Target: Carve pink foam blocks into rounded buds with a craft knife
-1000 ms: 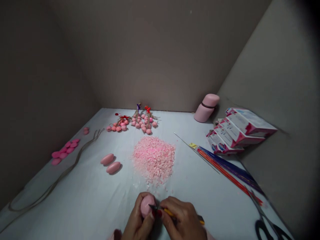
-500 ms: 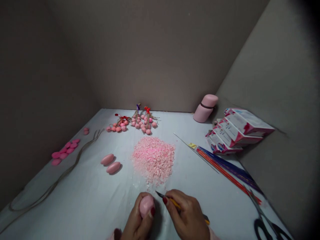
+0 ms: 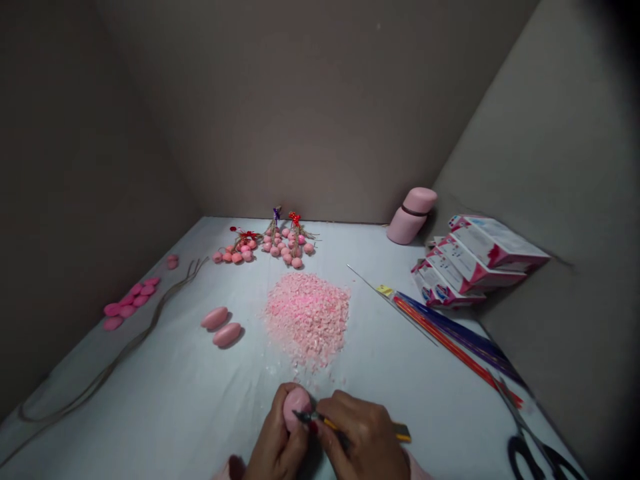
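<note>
Low in the view, my left hand [image 3: 281, 437] is wrapped round a rounded pink piece of soap [image 3: 297, 402]. My right hand [image 3: 361, 437] grips a craft knife [image 3: 402, 432] with a yellow and dark handle. Its dark blade lies against the front face of the soap, near my left thumb. Just beyond both hands spreads a heap of pink shavings [image 3: 307, 317]. Two pink oval soaps [image 3: 227, 335] lie to the left of the heap.
Brown cords [image 3: 135, 343] and flat pink pieces [image 3: 127, 311] lie left. Bunches of small pink balls [image 3: 287, 248] sit at the back. A pink flask [image 3: 411, 216], stacked boxes [image 3: 483, 260], red and blue ribbons [image 3: 450, 337], a long needle [image 3: 367, 283] and scissors [image 3: 523, 433] are right.
My right hand has moved left and brought the knife's blade from beside the soap onto its face. My left hand keeps its grip, with the soap slightly turned.
</note>
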Available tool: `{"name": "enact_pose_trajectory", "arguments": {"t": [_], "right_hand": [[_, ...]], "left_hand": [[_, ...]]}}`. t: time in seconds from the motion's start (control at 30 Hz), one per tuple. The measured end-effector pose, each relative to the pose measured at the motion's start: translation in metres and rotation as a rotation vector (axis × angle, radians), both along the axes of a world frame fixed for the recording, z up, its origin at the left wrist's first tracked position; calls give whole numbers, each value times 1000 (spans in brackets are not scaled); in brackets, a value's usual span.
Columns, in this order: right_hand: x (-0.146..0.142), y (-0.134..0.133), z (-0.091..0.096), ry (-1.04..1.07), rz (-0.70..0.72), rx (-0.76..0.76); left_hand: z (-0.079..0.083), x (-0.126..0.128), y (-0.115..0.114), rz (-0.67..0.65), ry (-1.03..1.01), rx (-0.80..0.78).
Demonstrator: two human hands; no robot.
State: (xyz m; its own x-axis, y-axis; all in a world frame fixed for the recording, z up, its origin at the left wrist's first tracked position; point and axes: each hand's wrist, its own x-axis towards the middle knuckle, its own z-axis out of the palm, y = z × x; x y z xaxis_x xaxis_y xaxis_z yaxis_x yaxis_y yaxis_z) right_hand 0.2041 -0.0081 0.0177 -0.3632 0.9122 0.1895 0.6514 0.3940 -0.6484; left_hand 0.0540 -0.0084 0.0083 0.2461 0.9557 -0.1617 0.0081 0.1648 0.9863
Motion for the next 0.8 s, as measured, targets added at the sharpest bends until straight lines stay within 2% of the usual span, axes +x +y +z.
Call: {"name": "enact_pose_trajectory", "arguments": {"t": [0.23,0.4,0.57,0.8], "right_hand": [[4,7,3,32,-106,-47],[3,2,3,4,36,-42],[3,1,3,-36,30,-32],[2,2,0,-25,-22,-27]], "left_hand": [[-4,1,-1,47,67,55],[-6,4,1,80,70,72],[-10,4,2,71,142,90],[-6,-2,7,-80,274,117]]}}
